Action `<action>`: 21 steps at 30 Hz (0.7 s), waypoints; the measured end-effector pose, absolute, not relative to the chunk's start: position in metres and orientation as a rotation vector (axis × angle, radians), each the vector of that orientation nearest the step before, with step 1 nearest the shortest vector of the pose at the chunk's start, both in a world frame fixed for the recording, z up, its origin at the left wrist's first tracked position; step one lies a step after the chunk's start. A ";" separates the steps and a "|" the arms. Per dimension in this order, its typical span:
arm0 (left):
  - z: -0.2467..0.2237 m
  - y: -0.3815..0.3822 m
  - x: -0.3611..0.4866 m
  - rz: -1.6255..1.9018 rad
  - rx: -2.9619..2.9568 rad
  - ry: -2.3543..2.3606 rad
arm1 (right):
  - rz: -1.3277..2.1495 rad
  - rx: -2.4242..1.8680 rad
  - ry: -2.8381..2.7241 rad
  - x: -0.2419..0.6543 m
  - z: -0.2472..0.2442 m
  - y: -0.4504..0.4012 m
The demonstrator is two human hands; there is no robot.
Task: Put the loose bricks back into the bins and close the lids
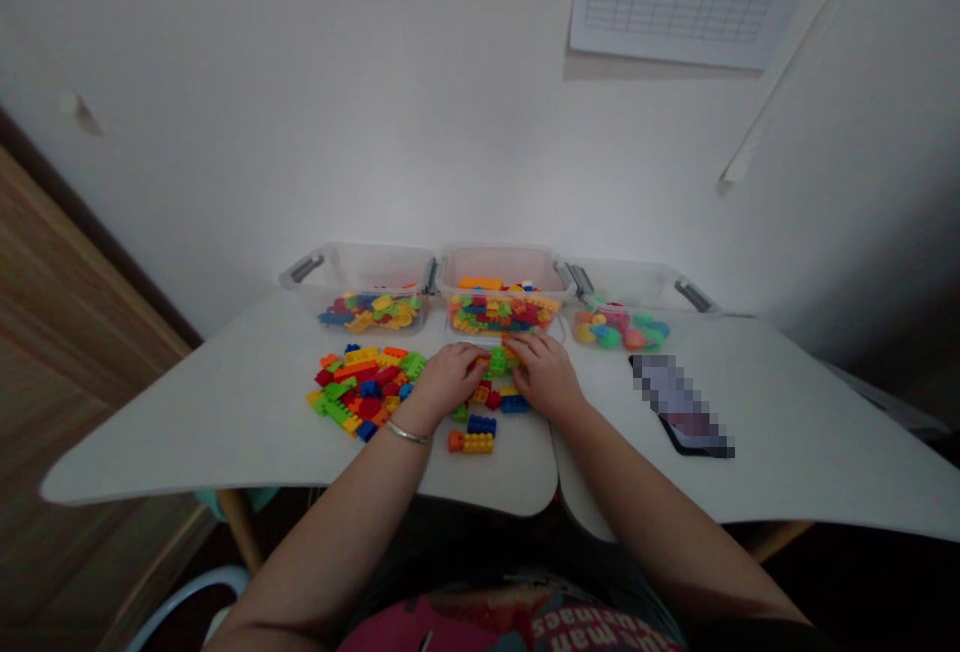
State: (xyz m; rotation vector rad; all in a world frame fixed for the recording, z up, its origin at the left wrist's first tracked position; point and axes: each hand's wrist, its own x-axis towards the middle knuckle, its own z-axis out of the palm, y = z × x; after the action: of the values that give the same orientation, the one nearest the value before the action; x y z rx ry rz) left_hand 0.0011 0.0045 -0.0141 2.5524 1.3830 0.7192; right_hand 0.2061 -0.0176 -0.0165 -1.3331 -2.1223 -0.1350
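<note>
My left hand [453, 378], with a silver bangle at the wrist, curls its fingers inward by a small group of toy building bricks; what its fingertips hold is hard to make out. Opposite it, my right hand [551, 374] closes its fingers around green bricks [497, 363] and an orange piece at their far end. Just below the hands lie a yellow-orange brick [481, 394] and a blue-and-yellow pair [514, 400]. Nearer to me are a blue brick [482, 425] and a yellow brick [478, 444] with an orange piece at its left end.
Left of my hands spreads a pile of mixed bricks [367, 387]. Along the wall stand three clear bins: left [360, 267] and middle [502, 267] with bricks, right [637, 277] with rounded colourful pieces. A phone [682, 407] lies on the white table [795, 412] at right.
</note>
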 end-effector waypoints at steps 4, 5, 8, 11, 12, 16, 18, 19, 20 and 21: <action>-0.014 0.005 0.001 0.711 2.548 1.379 | -0.108 -1.370 -2.138 0.208 -0.023 -0.013; -0.014 0.005 0.001 0.708 2.547 1.376 | -0.103 -1.379 -2.142 0.208 -0.024 -0.013; -0.014 0.005 0.001 0.701 2.552 1.367 | -0.099 -1.410 -2.123 0.209 -0.026 -0.011; -0.013 0.005 0.001 0.696 2.560 1.375 | -0.086 -1.454 -2.038 0.210 -0.027 -0.008; -0.013 0.005 0.001 0.692 2.560 1.378 | -0.072 -1.472 -2.009 0.210 -0.027 -0.007; -0.011 0.004 0.001 0.678 2.544 1.393 | -0.004 -1.536 -1.943 0.209 -0.027 -0.006; -0.010 0.003 0.001 0.667 2.537 1.398 | 0.009 -1.540 -1.929 0.210 -0.027 -0.006; -0.010 0.003 0.001 0.661 2.534 1.399 | 0.008 -1.531 -1.928 0.210 -0.027 -0.006; -0.010 0.003 0.001 0.657 2.533 1.399 | 0.003 -1.516 -1.931 0.210 -0.027 -0.006; -0.010 0.003 0.001 0.656 2.532 1.400 | -0.004 -1.499 -1.936 0.211 -0.028 -0.007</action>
State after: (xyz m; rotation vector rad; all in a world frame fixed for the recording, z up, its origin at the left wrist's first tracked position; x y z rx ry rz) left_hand 0.0011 0.0028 -0.0096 2.5319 1.3997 0.6558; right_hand 0.2109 -0.0066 -0.0279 -1.4985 -1.9360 -0.0041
